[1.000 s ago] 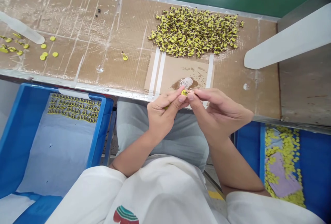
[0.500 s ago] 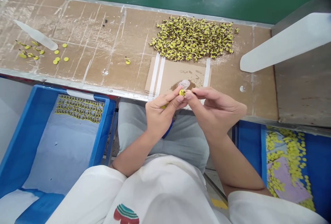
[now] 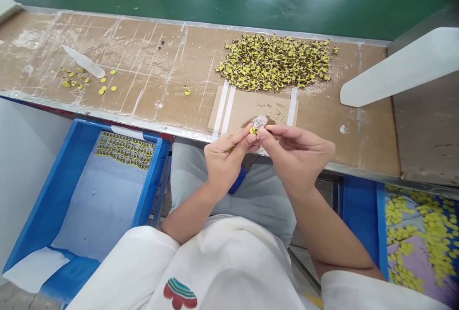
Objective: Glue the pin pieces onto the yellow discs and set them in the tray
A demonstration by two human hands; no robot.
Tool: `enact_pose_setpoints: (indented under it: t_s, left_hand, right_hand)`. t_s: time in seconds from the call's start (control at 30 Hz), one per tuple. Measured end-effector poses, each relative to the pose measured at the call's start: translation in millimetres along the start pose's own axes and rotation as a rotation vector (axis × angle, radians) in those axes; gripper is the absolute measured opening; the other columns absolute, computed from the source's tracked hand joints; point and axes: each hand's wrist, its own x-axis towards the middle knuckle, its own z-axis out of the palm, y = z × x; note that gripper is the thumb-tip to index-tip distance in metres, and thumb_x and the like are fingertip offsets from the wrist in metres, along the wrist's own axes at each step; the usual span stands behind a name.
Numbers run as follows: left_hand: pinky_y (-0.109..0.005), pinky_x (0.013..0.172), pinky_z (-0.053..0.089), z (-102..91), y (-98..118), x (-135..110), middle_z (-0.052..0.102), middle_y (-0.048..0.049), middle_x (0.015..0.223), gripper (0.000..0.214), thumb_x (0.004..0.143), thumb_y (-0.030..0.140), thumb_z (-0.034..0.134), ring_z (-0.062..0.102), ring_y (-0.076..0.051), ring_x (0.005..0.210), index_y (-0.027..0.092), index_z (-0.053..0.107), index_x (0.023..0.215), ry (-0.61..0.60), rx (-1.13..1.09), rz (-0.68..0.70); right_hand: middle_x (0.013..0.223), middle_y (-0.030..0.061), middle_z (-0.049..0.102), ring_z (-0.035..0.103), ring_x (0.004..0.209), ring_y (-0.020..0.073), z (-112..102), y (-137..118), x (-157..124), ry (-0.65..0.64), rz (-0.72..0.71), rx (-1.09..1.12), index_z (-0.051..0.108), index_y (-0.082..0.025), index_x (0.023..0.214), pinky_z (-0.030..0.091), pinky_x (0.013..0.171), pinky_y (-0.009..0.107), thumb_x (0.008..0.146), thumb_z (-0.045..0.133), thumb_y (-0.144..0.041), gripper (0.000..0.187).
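Note:
My left hand (image 3: pixel 224 159) and my right hand (image 3: pixel 296 152) meet at the near edge of the cardboard-covered bench (image 3: pixel 172 85). Both pinch one small yellow piece (image 3: pixel 253 131) between their fingertips. A blue object (image 3: pixel 238 181) shows under my left palm. Just beyond the fingers lies a small clear round dish (image 3: pixel 259 121) on a brown stain. Farther back sits a big heap of yellow-and-black pieces (image 3: pixel 276 61).
A blue crate (image 3: pixel 64 190) at lower left holds neat rows of yellow-black pieces (image 3: pixel 125 150) on a grey sheet. At lower right a blue bin (image 3: pixel 360 214) holds loose yellow discs (image 3: pixel 423 233). Several yellow discs (image 3: pixel 103 88) and a clear bottle (image 3: pixel 84 61) lie far left. A white slanted panel (image 3: pixel 401 69) stands right.
The view has shifted, so the bench and crates sit slightly lower and to the right in frame. Both hands keep pinching the yellow piece in the same place.

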Motion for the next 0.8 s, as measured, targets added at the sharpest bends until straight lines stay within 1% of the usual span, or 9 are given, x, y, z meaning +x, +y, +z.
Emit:
enact_pose_setpoints:
  t_s: [0.13, 0.23, 0.33, 0.43, 0.63, 0.73, 0.8]
  left_hand:
    - [-0.035, 0.083, 0.068, -1.6, 2, -1, 0.080, -0.0026, 0.101, 0.030, 0.076, 0.037, 0.083, 0.077, -0.018, 0.086, 0.024, 0.080, 0.104, 0.033, 0.007, -0.033]
    - [-0.034, 0.084, 0.067, -3.9, 5, -3, 0.081, -0.0018, 0.100, 0.030, 0.078, 0.034, 0.082, 0.077, -0.018, 0.089, 0.024, 0.080, 0.106, 0.027, 0.022, -0.016]
    - [-0.032, 0.082, 0.067, -7.5, 9, -4, 0.081, -0.0028, 0.092, 0.029, 0.079, 0.034, 0.081, 0.078, -0.017, 0.086, 0.021, 0.079, 0.105, -0.005, 0.022, 0.004]
    - [-0.030, 0.078, 0.067, -10.5, 10, -5, 0.080, -0.0043, 0.087, 0.028, 0.078, 0.036, 0.082, 0.078, -0.017, 0.082, 0.017, 0.077, 0.098, 0.017, 0.017, 0.002]
    - [-0.031, 0.075, 0.068, -12.2, 10, -8, 0.079, -0.0016, 0.086, 0.018, 0.077, 0.029, 0.083, 0.077, -0.016, 0.078, 0.018, 0.076, 0.089, 0.077, -0.020, 0.075]
    - [-0.030, 0.074, 0.068, -14.7, 13, -8, 0.079, -0.0017, 0.085, 0.020, 0.076, 0.031, 0.083, 0.077, -0.016, 0.078, 0.018, 0.076, 0.090, 0.089, 0.016, 0.070]
    - [-0.028, 0.072, 0.068, -17.7, 15, -8, 0.079, -0.0018, 0.083, 0.023, 0.076, 0.032, 0.084, 0.077, -0.015, 0.076, 0.018, 0.076, 0.091, 0.068, 0.039, 0.057]
  right_hand:
    - [0.080, 0.0013, 0.078, 0.074, 0.070, 0.0163, 4, 2, -1, 0.030, 0.009, -0.027, 0.078, -0.023, 0.086, 0.066, 0.071, 0.033, 0.073, 0.087, -0.026, 0.016]
    - [0.079, 0.0011, 0.077, 0.073, 0.069, 0.0162, 9, 3, -5, 0.056, -0.011, -0.007, 0.078, -0.023, 0.086, 0.066, 0.071, 0.034, 0.073, 0.087, -0.026, 0.016]
    - [0.078, 0.0007, 0.077, 0.073, 0.069, 0.0157, 11, 3, -7, 0.066, -0.018, -0.006, 0.078, -0.023, 0.085, 0.065, 0.071, 0.034, 0.073, 0.087, -0.026, 0.015]
    - [0.078, 0.0007, 0.077, 0.073, 0.069, 0.0164, 13, 2, -9, 0.067, -0.002, -0.035, 0.078, -0.023, 0.084, 0.065, 0.071, 0.035, 0.072, 0.087, -0.027, 0.016]
    - [0.076, 0.0006, 0.077, 0.073, 0.067, 0.0164, 19, -1, -13, 0.050, 0.004, -0.012, 0.078, -0.023, 0.084, 0.065, 0.068, 0.032, 0.072, 0.087, -0.026, 0.015]
    - [0.076, 0.0007, 0.077, 0.073, 0.067, 0.0170, 20, -4, -13, 0.039, 0.009, -0.036, 0.078, -0.022, 0.083, 0.065, 0.066, 0.032, 0.073, 0.086, -0.027, 0.014]
    - [0.076, 0.0009, 0.077, 0.073, 0.066, 0.0167, 20, -7, -11, 0.024, 0.003, -0.054, 0.077, -0.022, 0.083, 0.065, 0.065, 0.032, 0.073, 0.086, -0.025, 0.014]
